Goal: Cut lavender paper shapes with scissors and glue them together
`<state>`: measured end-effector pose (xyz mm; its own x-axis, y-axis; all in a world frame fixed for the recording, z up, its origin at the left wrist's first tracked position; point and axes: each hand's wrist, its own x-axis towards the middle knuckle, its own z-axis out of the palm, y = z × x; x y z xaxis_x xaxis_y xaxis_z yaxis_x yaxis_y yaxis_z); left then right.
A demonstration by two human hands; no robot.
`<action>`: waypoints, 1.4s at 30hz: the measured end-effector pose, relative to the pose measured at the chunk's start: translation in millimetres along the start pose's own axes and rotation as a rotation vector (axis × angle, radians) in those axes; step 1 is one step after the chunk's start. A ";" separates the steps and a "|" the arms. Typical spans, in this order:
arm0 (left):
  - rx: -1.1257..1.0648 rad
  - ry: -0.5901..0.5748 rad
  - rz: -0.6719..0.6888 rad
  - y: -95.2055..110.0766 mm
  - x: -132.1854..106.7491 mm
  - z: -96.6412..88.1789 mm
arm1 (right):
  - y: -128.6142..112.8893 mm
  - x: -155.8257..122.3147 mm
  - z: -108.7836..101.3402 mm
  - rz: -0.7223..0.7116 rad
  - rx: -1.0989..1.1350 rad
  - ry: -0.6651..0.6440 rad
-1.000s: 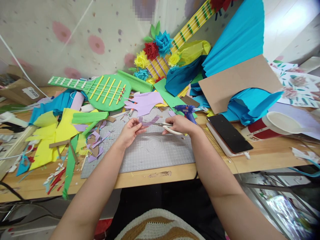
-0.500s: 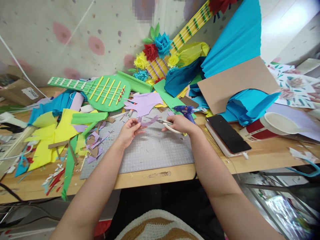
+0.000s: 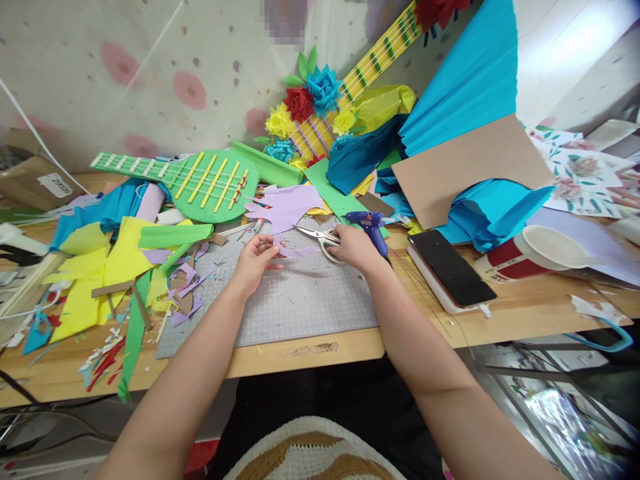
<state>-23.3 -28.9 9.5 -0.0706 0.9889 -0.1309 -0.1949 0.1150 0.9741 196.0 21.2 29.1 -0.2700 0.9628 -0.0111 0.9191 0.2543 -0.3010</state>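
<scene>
My left hand (image 3: 251, 264) pinches one end of a narrow purple paper strip (image 3: 303, 252) between thumb and fingers, over the grey cutting mat (image 3: 310, 300). From there the strip stretches to the right. My right hand (image 3: 356, 247) is closed round the pale handles of a pair of scissors (image 3: 320, 235). Their pointed blades aim left, above the strip and apart from it. A larger piece of purple paper (image 3: 290, 205) with cut-out edges lies just beyond both hands. Beside my right hand rests a blue glue gun (image 3: 373, 232).
A green paper guitar (image 3: 215, 185) lies at the back left. Purple scraps (image 3: 187, 287) and yellow paper (image 3: 85, 300) cover the left side. On the right are a phone (image 3: 453, 267), a paper cup (image 3: 535, 253) and cut cardboard (image 3: 470, 167) with blue crepe paper.
The scissors' blades have come away from the purple strip and now sit above it, tips pointing left. The strip has lowered and straightened. My left hand keeps its place.
</scene>
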 end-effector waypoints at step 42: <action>0.294 0.210 0.170 -12.3 16.4 1.2 | -29.1 -0.5 25.1 -0.123 0.930 -0.321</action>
<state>-20.9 -13.9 -4.4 -0.2821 0.9589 0.0315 0.1228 0.0036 0.9924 162.1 11.0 13.9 -0.5398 0.8291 -0.1457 0.3250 0.0457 -0.9446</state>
